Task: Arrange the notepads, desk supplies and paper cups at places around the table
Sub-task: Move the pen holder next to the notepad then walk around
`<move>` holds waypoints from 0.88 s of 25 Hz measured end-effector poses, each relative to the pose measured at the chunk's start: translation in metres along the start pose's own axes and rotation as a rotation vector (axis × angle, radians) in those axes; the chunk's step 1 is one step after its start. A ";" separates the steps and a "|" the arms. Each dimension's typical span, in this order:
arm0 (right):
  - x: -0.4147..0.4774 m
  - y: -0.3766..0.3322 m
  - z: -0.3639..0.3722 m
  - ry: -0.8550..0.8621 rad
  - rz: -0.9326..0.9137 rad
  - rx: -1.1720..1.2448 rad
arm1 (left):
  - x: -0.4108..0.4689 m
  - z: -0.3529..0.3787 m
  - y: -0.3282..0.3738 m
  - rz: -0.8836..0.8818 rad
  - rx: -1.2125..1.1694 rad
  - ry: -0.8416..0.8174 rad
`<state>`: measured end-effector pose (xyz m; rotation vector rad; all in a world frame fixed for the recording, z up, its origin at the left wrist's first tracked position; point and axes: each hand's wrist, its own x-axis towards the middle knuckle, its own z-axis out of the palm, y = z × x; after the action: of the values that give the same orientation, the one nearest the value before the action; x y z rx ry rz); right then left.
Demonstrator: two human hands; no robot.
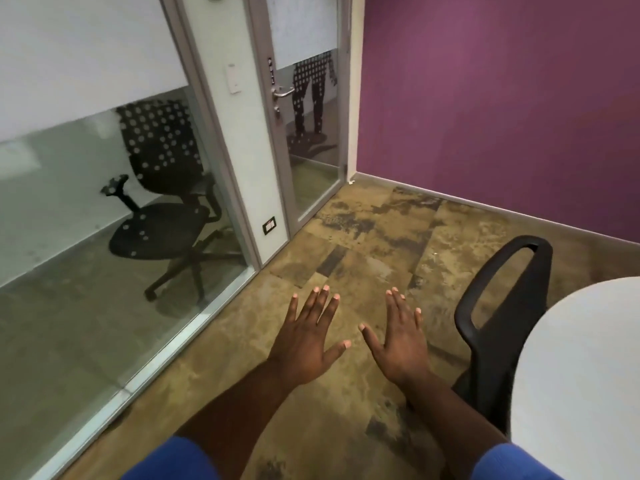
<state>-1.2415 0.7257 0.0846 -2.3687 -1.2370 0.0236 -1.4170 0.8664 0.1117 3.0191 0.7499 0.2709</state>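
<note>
Table (585, 362) right of right hand (401, 346), left hand (308, 341) alongside, both flat

bench (585, 375) clipped by right and bottom edges, only a white arc shows. chair (495, 362) mostly hidden behind it, just the armrest visible. sleeves (166, 459) cut off at bottom edge.

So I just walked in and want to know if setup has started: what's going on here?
Nothing is being handled right now. A person holds their left hand and right hand out flat, fingers spread, above the carpet, with nothing in either. A round white table shows at the right edge, with a black chair beside it. No notepads, desk supplies or paper cups are in view.
</note>
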 end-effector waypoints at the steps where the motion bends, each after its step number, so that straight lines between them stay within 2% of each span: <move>1: 0.026 0.000 0.003 0.016 0.030 0.003 | 0.030 0.000 -0.016 0.022 -0.002 -0.009; 6: 0.132 0.015 0.017 0.061 0.162 0.025 | 0.162 0.015 -0.051 0.096 -0.056 -0.028; 11: 0.268 0.068 0.047 0.091 0.245 0.017 | 0.318 0.065 -0.071 0.168 -0.063 -0.096; 15: 0.371 0.125 0.051 0.120 0.332 -0.009 | 0.431 0.092 -0.071 0.240 -0.063 -0.167; 19: 0.465 0.188 0.023 0.175 0.413 -0.034 | 0.559 0.102 -0.058 0.282 -0.095 -0.165; 22: 0.513 0.239 0.009 0.210 0.472 -0.068 | 0.643 0.119 -0.032 0.394 -0.105 -0.159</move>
<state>-0.7538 1.0134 0.0786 -2.5904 -0.5755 -0.1147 -0.8519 1.1975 0.0974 3.0149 0.1221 0.0685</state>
